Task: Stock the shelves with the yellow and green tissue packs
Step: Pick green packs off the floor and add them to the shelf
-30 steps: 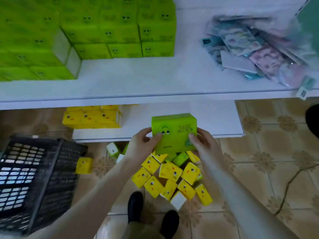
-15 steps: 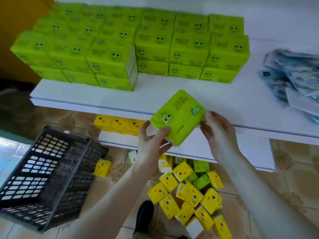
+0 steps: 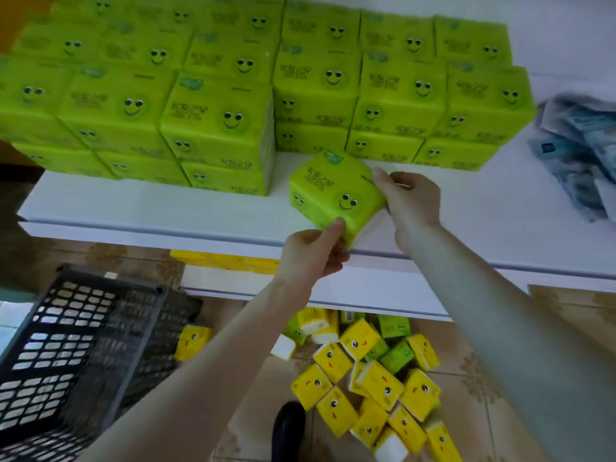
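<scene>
Fingers (image 3: 334,229) of the left hand (image 3: 310,255) are curled and pinch the near corner of the green tissue pack (image 3: 333,191), with the thumb on its top face. Fingers (image 3: 381,176) of the right hand (image 3: 411,201) pinch its right edge. Between both hands the pack is tilted over the white shelf (image 3: 150,208); whether it touches the board, I cannot tell. Just behind and left of the fingertips stand the stacked green packs (image 3: 216,128). Below the hands, on the floor, lie yellow packs (image 3: 376,385), and left of the left hand is a black basket (image 3: 76,355).
</scene>
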Tool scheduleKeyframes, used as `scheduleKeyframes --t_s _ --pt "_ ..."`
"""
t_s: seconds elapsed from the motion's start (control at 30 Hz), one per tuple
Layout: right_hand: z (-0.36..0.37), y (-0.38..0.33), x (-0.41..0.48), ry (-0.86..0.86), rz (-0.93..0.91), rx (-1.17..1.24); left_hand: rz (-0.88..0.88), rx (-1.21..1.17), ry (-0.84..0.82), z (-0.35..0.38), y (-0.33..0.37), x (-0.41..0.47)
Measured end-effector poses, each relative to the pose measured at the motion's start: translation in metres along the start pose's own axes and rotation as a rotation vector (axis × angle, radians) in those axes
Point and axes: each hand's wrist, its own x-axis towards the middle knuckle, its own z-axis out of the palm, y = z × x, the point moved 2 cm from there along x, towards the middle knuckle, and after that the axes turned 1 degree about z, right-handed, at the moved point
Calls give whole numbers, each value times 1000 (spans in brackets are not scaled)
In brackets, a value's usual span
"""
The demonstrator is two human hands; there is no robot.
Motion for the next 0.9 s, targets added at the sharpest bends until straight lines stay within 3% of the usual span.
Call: scheduleKeyframes --t_s 0.1,0.23,0.3,0.53,0.77,0.9 --pt "17 -4 2 57 201 390 4 -63 8 -4 9 15" --pt "35 -8 4 52 117 231 16 -117 17 -10 18 30" --pt "40 -6 5 4 164 212 20 -112 -3 -9 23 34" --pt "52 -10 1 -93 282 517 34 -96 -80 -3 39 45" --pt "53 -16 -3 -217 306 560 40 -144 -13 5 40 46" --pt "31 -1 -4 -160 285 469 57 -82 33 18 29 31"
